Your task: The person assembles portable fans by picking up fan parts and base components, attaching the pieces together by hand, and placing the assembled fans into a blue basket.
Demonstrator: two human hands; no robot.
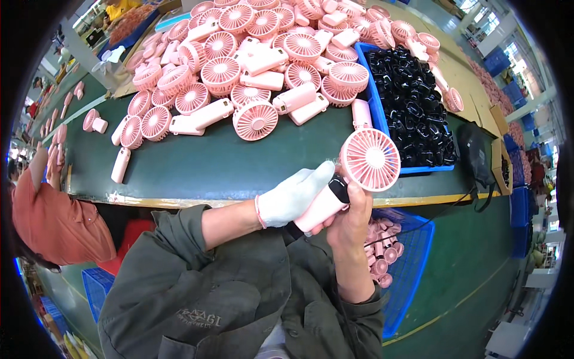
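A pink handheld fan [375, 157] is between my two hands, just in front of the table's near edge. Its round slatted head points up and right. My left hand [293, 191], in a white glove, wraps round the pink handle. With bare fingers, my right hand [351, 218] grips the fan near its neck. A glossy black piece [339, 188] sits at the upper end of the handle, below the head; whether it is fastened cannot be made out. Beyond my hands, many more pink fans [255, 120] lie heaped on the green table [221, 161].
Right of the heap, a blue crate [378, 99] holds glossy black pieces [412, 107]. A black bag [475, 152] with a strap and a cardboard box [502, 170] are farther right. Below the table edge stands a blue crate [418, 254] with pink fans. A person in red [57, 224] works at left.
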